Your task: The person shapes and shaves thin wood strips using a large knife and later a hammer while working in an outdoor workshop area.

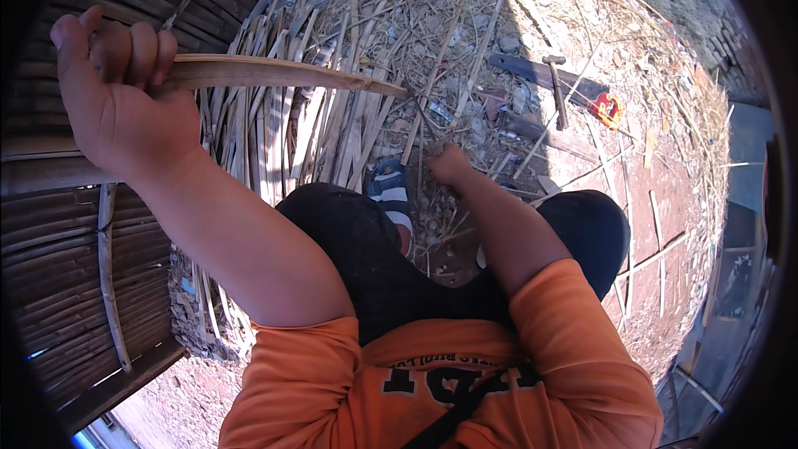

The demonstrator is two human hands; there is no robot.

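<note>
My left hand [129, 87] is raised at the upper left, its fingers wrapped round one end of a bamboo strip [274, 75]. The strip reaches across to the right and narrows to a point above my shoes. Lower down, between my knees, my right hand [450, 166] is closed near the ground, below the strip's tip. Whatever its fingers hold is too small and shaded to make out. One striped shoe [389, 187] shows beside my left knee.
Split bamboo slats [274, 129] lie in a pile at the left, beside a bamboo wall [54, 241]. A hammer [556, 91] rests across a handsaw [532, 69] at the upper right. Shavings, sticks and litter cover the ground ahead. Bamboo sticks [652, 258] lie right of my knee.
</note>
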